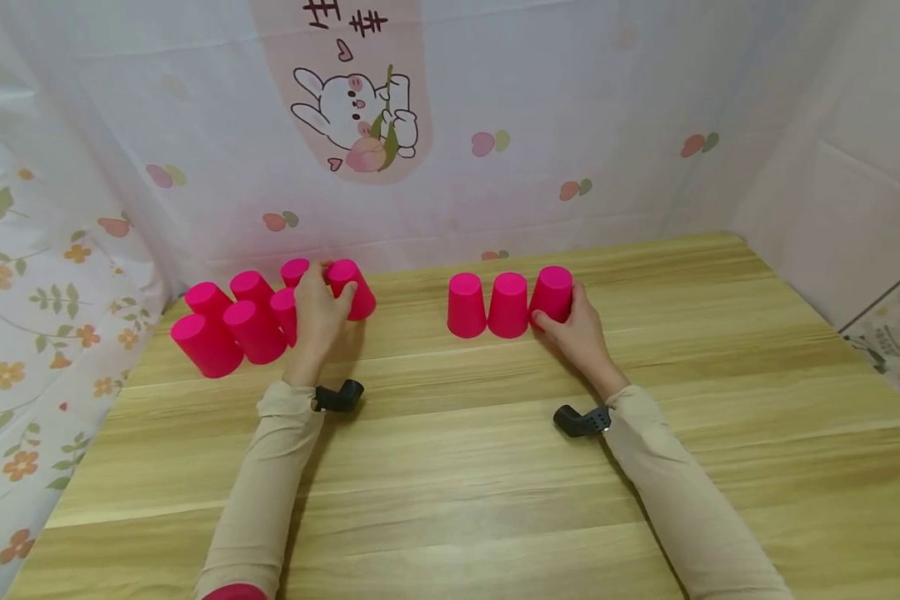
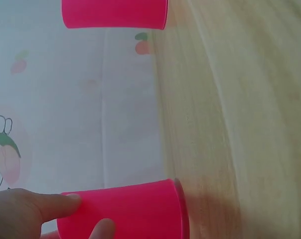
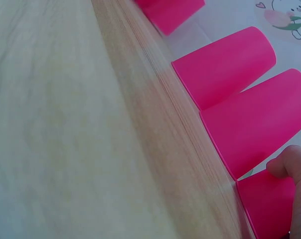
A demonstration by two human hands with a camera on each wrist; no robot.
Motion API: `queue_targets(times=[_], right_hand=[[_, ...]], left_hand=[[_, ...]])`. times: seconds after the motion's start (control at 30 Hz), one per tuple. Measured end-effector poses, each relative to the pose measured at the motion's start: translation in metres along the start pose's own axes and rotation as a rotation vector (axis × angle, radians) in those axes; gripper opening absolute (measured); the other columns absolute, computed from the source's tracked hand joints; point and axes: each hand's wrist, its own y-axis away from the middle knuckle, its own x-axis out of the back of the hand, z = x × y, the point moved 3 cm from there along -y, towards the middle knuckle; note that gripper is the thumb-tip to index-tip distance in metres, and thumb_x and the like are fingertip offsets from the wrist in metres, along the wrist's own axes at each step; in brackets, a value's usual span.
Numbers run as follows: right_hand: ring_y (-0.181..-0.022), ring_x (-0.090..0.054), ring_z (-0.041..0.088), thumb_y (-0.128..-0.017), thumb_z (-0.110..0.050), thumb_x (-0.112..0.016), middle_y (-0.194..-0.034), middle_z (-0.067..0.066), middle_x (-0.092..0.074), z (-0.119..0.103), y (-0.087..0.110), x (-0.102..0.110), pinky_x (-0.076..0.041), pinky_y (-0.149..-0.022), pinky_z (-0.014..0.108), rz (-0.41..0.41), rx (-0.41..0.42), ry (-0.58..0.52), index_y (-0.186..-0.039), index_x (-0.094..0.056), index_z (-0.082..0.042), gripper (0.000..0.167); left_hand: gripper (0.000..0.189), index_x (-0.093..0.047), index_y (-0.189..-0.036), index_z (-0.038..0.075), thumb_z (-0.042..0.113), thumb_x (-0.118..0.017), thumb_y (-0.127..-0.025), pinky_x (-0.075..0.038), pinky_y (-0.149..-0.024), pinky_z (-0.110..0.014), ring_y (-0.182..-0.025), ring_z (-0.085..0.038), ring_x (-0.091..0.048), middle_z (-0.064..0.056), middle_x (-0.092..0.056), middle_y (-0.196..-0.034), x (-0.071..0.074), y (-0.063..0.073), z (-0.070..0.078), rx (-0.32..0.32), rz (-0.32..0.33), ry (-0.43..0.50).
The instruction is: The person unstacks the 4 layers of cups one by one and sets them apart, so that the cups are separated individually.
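Note:
My left hand (image 1: 317, 315) grips an upside-down bright pink cup (image 1: 360, 302) at the right end of the left group. In the left wrist view, thumb and finger lie against the wall of this pink cup (image 2: 140, 211), its wide rim toward the wood. On the right, my right hand (image 1: 581, 332) holds another upside-down pink cup (image 1: 552, 290), thumb on its near side. This one ends a row of three, beside a middle cup (image 1: 507, 307) and a left cup (image 1: 467, 307). The right wrist view has the thumb pressed on the held cup (image 3: 265, 201), whose rim meets its neighbour's.
Several more inverted pink cups (image 1: 255, 333) stand close together left of my left hand, which partly hides some. The wooden table (image 1: 450, 467) backs onto a printed cloth (image 1: 540, 108). A red rounded thing (image 1: 235, 592) shows at the bottom edge, over the left sleeve.

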Motion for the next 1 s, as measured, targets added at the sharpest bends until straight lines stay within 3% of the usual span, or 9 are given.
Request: queue_targets(times=[0.37,0.67,0.8,0.9,1.0], right_hand=[[-0.106,-0.051,0.035,-0.082,-0.012,-0.066,-0.121,0.021,-0.050,-0.003,0.000,0.000,-0.043,-0.091,0.047,-0.001,-0.006,0.000,-0.131,-0.033,0.001,0.060],[-0.106,-0.051,0.034,-0.083,-0.012,-0.065,-0.121,0.020,-0.050,-0.003,-0.001,0.001,-0.043,-0.091,0.048,-0.006,0.009,-0.005,-0.131,-0.033,0.001,0.060],[-0.107,-0.050,0.035,-0.083,-0.011,-0.065,-0.122,0.020,-0.049,-0.003,-0.001,0.000,-0.043,-0.091,0.048,-0.013,0.007,-0.014,-0.131,-0.032,0.002,0.060],[-0.107,-0.050,0.035,-0.083,-0.011,-0.065,-0.122,0.020,-0.049,-0.003,0.000,0.000,-0.042,-0.091,0.047,-0.016,0.004,-0.023,-0.131,-0.033,0.002,0.060],[-0.107,-0.050,0.034,-0.083,-0.011,-0.065,-0.122,0.020,-0.049,-0.002,0.000,0.000,-0.042,-0.092,0.047,-0.019,-0.003,-0.018,-0.131,-0.032,0.002,0.060]], left_hand=[[0.044,-0.047,-0.122,-0.008,0.008,-0.064,-0.085,-0.043,-0.093,-0.046,-0.106,-0.037,-0.052,-0.024,-0.055,-0.116,-0.007,-0.010,0.001,0.039,0.010,-0.036],[0.048,-0.041,-0.128,-0.009,0.004,-0.060,-0.086,-0.040,-0.097,-0.047,-0.115,-0.038,-0.043,-0.025,-0.043,-0.126,-0.015,-0.008,0.006,0.019,0.013,-0.083],[0.050,-0.045,-0.130,-0.004,0.008,-0.062,-0.085,-0.046,-0.088,-0.050,-0.121,-0.034,-0.039,-0.020,-0.041,-0.133,-0.014,-0.004,0.019,-0.049,0.069,-0.133],[0.045,-0.050,-0.126,-0.002,0.009,-0.062,-0.084,-0.049,-0.080,-0.050,-0.117,-0.034,-0.041,-0.018,-0.047,-0.129,-0.014,-0.002,0.031,-0.125,0.092,-0.149],[0.042,-0.054,-0.122,-0.002,0.007,-0.063,-0.083,-0.047,-0.082,-0.048,-0.112,-0.035,-0.047,-0.018,-0.053,-0.123,-0.020,0.002,0.044,-0.177,0.011,-0.044]])
